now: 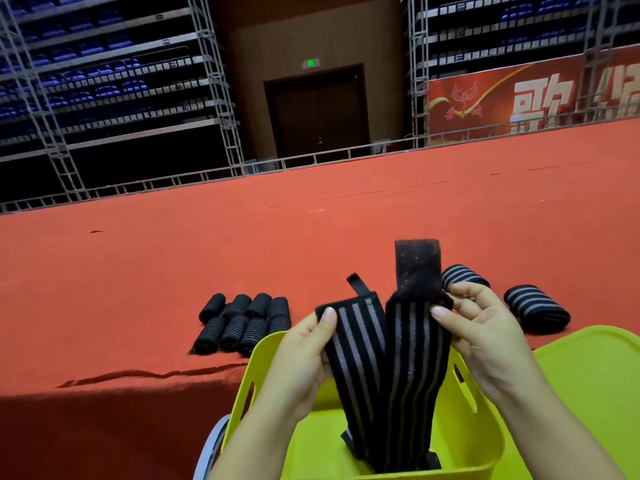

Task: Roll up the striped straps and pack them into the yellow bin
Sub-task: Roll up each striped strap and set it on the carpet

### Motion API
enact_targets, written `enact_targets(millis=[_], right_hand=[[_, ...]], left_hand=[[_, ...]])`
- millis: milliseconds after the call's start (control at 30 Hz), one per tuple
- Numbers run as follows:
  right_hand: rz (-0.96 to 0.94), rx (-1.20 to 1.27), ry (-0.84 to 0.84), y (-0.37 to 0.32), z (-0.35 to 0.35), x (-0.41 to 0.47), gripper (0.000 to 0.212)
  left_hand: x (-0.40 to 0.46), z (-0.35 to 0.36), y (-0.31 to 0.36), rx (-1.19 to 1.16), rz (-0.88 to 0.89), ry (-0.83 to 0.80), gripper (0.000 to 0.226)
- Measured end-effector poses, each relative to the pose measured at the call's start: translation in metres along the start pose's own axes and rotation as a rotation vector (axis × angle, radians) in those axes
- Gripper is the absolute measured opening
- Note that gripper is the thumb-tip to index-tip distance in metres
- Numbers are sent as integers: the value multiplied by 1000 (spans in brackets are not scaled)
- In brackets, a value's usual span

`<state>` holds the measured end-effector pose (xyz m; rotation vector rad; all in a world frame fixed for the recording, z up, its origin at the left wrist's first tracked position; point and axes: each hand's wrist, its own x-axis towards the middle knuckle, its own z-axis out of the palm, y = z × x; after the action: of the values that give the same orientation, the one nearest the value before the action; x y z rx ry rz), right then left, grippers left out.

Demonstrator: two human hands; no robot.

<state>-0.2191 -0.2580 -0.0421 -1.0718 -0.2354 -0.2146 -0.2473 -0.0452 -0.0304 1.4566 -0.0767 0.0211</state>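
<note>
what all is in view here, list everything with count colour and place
striped strap: one, black with grey stripes, unrolled, held up over the bin, lower end hanging inside it
yellow bin: one, nearest the camera
yellow lid: one, right of the bin
rolled straps: about eight, black with thin stripes, clustered on the carpet left of the bin
loose rolls: two, black and grey, behind the right hand
red carpet: covers the floor
left hand: holds the strap's left end
right hand: holds the right end
</note>
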Motion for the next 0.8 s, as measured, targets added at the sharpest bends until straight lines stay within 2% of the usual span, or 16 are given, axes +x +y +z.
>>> enact_targets(millis=[33,100,233,333,433,500,600,667,800], right_hand=[[42,-17,-49,-2,-2,1,90],[95,-65,-163,-6,-2,1,92],[46,-218,-297,-12,11,0,54],[48,-302,-342,-19,22,1,9],[-34,-590,-303,-25,31,5,13],[-55,-660,-276,-30,36,8,12],[-51,-582,-328,-40,47,10,8],[-123,-564,-301,-51,54,16,9],[-218,-444,-188,-74,69,37,10]], left_hand=[[2,-2,4,9,12,2,33],[8,-4,13,38,32,-23,33],[18,2,33,93,74,-115,29],[26,7,45,81,98,-143,24],[34,10,60,34,109,-160,27],[38,11,71,4,112,-181,32],[45,10,79,15,154,-183,27],[49,8,77,15,187,-203,27],[54,-1,49,92,69,-318,38]])
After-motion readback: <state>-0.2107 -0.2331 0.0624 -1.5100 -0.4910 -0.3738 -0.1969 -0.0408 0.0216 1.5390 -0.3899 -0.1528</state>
